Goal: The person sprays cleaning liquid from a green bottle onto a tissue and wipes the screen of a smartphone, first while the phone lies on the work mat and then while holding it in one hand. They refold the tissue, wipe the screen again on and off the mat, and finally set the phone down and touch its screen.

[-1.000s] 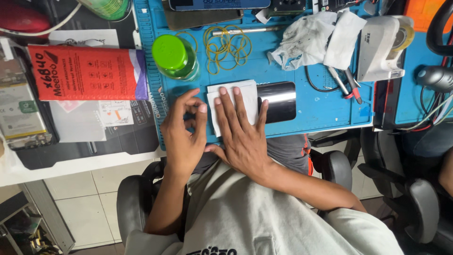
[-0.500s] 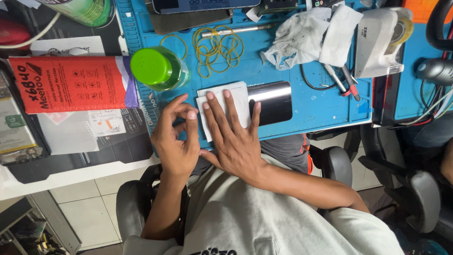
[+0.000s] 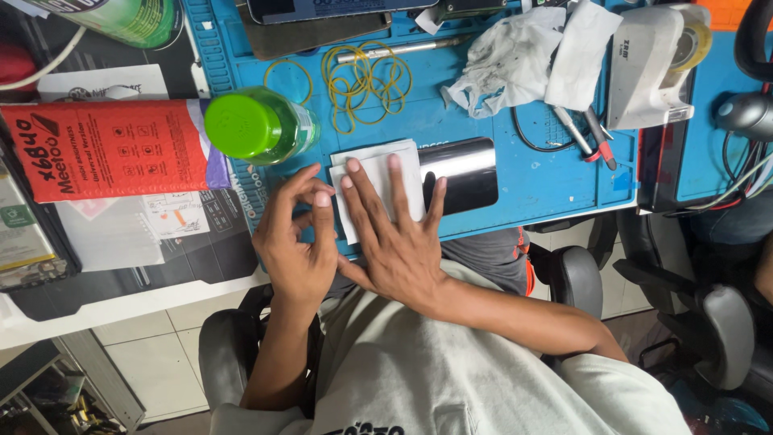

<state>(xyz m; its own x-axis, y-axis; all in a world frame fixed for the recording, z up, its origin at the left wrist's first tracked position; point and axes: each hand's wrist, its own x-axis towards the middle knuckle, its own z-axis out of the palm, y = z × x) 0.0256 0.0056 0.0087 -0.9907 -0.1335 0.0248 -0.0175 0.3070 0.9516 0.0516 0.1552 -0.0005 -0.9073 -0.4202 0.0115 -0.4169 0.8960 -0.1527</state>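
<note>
My right hand lies flat, fingers spread, on a white sheet that covers the left part of a black glossy slab on the blue work mat. My left hand sits just left of it on the mat's edge, fingers curled, fingertips close to the sheet's left border. Whether the left fingers pinch anything cannot be made out. A green-capped bottle stands just beyond the left hand.
Yellow rubber bands and a metal rod lie behind the sheet. Crumpled white cloths, pliers and a white tape dispenser sit at the right. A red padded envelope lies left on a black mat.
Both hands stay on the sheet; the left fingers have curled a little more at its left edge. The view has shifted slightly, so everything sits further right in the picture.
</note>
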